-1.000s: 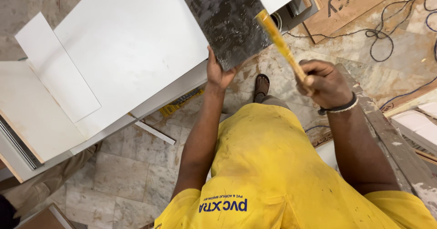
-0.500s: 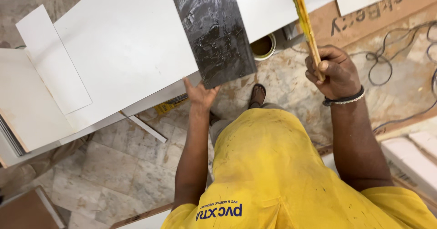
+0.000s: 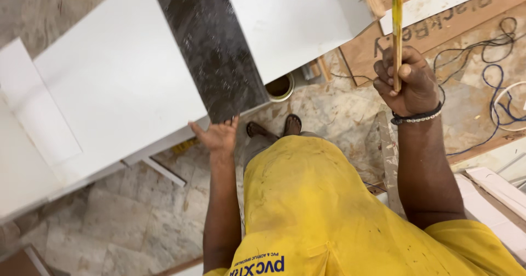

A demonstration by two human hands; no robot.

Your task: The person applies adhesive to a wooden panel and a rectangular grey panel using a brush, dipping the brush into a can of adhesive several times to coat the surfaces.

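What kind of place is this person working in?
Probably a workshop or building site where boards get cut and fitted. Big white boards lie around a dark panel, cables trail over the stone floor, and the right hand grips a yellow stick.

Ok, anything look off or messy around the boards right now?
Some mess: blue and dark cables lie tangled loose across the cardboard on the floor by the right hand, which grips a yellow stick. The dark panel looks scuffed and smeared.
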